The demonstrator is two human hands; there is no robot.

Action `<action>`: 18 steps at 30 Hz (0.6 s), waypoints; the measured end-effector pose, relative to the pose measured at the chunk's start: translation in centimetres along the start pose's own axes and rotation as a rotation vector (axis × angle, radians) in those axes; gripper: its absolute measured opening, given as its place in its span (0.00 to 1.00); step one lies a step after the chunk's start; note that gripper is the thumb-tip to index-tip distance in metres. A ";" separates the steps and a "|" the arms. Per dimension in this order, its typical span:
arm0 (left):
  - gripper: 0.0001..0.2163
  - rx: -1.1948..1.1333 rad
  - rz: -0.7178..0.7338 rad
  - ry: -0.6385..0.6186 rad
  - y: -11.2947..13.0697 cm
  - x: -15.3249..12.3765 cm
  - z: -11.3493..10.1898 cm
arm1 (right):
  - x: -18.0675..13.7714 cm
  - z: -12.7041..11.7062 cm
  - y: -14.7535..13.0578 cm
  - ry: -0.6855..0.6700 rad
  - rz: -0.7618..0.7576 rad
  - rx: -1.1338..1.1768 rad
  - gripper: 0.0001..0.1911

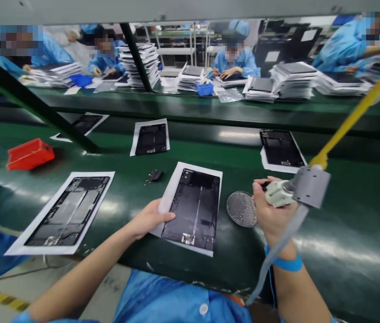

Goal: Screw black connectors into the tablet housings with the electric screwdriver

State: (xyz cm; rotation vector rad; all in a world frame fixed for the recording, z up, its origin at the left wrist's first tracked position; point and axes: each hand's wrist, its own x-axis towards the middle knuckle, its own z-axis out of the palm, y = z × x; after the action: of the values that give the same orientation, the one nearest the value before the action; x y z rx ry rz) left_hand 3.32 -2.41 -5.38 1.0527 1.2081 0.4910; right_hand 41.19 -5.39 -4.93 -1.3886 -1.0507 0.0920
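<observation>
Black tablet shell (191, 211) lies open, so maybe not done. My left hand (151, 218) pinches it, my right hand (272, 220) grips the grey tool (307, 186)

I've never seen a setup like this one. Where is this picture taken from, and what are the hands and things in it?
There is no robot here: a person works with two bare hands, and the single picture comes from a camera on their head, looking forward and down.

The left hand grips the left side of a dark panel and the white sheet under it, thumb on top. The right hand holds a pale tool hanging from a yellow cord; its tip is hidden.

On the green bench between the panel and right hand sits a round dish. Similar panels and a red bin lie around. Other people work across the bench.
</observation>
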 end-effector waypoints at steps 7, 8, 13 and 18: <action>0.31 0.464 0.115 -0.073 1.9 -2.1 -2.2 | 0.8 0.8 -1.0 0.078 0.024 0.084 0.26; 0.33 0.513 0.147 -0.002 3.1 -1.0 -3.5 | 0.9 0.8 -1.0 0.082 0.017 0.086 0.26; 0.28 0.667 0.253 0.741 10.8 7.6 -12.3 | 1.1 0.5 -0.1 0.073 0.063 0.037 0.29; 0.17 0.622 0.064 0.850 15.1 13.8 -17.5 | 1.2 0.1 0.4 0.049 0.076 0.014 0.31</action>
State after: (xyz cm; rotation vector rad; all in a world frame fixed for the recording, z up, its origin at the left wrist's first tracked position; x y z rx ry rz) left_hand -5.01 22.47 0.70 1.4693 2.1753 0.6632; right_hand 42.04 -4.51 -4.59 -1.4116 -0.9548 0.1201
